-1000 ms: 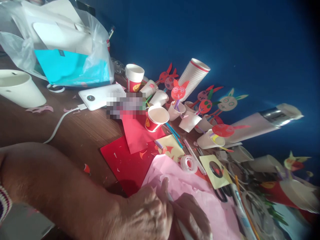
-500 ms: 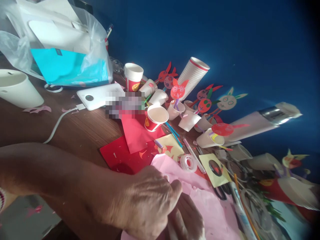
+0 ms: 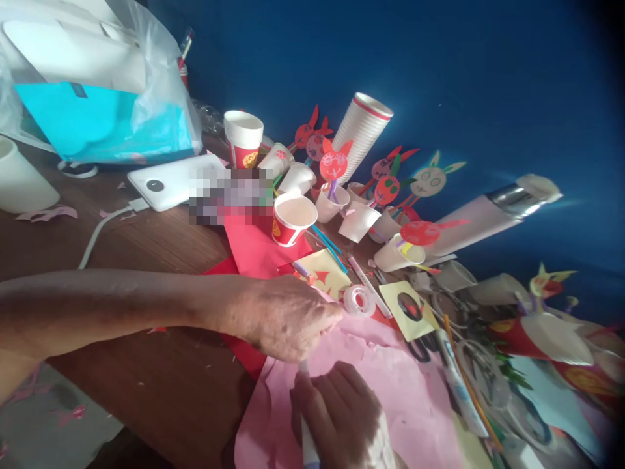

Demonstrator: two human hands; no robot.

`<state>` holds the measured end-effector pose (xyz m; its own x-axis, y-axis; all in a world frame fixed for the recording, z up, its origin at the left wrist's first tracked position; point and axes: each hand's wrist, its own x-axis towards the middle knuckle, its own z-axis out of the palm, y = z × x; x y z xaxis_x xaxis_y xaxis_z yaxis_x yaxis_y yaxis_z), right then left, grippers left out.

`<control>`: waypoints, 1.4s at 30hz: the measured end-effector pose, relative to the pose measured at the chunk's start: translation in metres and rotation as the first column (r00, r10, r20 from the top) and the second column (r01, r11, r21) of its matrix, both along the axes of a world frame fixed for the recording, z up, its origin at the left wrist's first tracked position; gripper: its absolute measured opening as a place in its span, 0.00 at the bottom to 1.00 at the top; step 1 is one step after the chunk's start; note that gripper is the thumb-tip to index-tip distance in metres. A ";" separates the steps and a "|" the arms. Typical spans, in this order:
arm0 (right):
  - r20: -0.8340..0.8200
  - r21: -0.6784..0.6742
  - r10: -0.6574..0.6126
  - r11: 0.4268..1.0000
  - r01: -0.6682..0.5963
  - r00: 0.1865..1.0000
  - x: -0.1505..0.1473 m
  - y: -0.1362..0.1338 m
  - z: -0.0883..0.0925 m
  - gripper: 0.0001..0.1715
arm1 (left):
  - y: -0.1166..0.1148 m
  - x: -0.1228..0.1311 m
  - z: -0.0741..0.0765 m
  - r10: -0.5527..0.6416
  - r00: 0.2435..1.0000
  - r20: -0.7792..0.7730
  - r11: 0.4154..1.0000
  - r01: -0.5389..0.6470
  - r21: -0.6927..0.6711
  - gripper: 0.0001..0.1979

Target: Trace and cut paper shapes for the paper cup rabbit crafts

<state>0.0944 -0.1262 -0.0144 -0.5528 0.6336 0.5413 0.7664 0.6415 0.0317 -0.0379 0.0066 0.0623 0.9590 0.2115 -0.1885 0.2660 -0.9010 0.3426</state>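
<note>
My left hand [image 3: 288, 319] lies across the table with its fingers curled at the top edge of a crumpled pink paper sheet [image 3: 415, 404]. Whether those fingers pinch the sheet is hidden. My right hand [image 3: 336, 410] rests lower on the sheet, closed around a white pen-like stick [image 3: 307, 446]. Just past my left fingertips sits a roll of clear tape [image 3: 359, 301]. A red paper sheet [image 3: 258, 251] lies beyond my left wrist.
Several paper cups with paper rabbit faces [image 3: 334, 164] crowd the wooden table [image 3: 146, 371] against a blue wall [image 3: 488, 78]. A white phone [image 3: 168, 182] with a charging cable [image 3: 102, 228] lies near a plastic bag [image 3: 97, 85]. A yellow card [image 3: 409, 311] lies right of the tape.
My left hand has moved up the picture, towards the tape and the sheet's top edge, and my arm has straightened. More of my right hand shows. The whole view has shifted up and left.
</note>
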 end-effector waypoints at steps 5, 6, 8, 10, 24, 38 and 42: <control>0.059 -0.121 -0.066 0.990 0.073 0.996 0.003 0.000 0.007 0.09 | 0.001 -0.002 -0.002 0.002 1.000 0.006 1.000 -0.002 -0.011 0.13; 0.066 -0.134 -0.066 0.988 0.074 0.996 0.003 0.000 0.010 0.11 | 0.000 -0.002 -0.003 0.008 1.000 0.002 1.000 -0.008 -0.012 0.13; 0.076 -0.159 -0.063 0.984 0.075 0.995 0.002 0.000 0.017 0.14 | -0.001 -0.003 -0.004 0.011 1.000 -0.005 1.000 -0.011 0.003 0.13; 0.086 -0.179 -0.061 0.981 0.076 0.994 0.000 0.001 0.022 0.15 | -0.003 -0.002 -0.004 0.004 1.000 -0.007 1.000 -0.003 0.025 0.11; 0.189 -0.196 -0.047 0.977 0.085 0.981 -0.011 0.009 0.027 0.14 | -0.006 -0.001 -0.003 0.026 1.000 0.001 0.997 -0.026 0.068 0.07; 0.067 -0.064 -0.112 0.991 0.116 0.991 0.010 -0.005 0.028 0.06 | -0.008 -0.003 -0.006 0.066 0.997 0.043 0.996 -0.069 0.060 0.08; -0.041 -0.021 -0.115 0.993 0.114 0.993 0.031 -0.003 0.032 0.10 | -0.002 -0.002 -0.006 0.091 0.992 0.089 0.995 -0.087 -0.047 0.10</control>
<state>0.1249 -0.1291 0.0181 -0.4531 0.7018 0.5497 0.8354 0.5495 -0.0129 -0.0399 0.0050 0.0567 0.9504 0.2900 -0.1122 0.3102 -0.8593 0.4067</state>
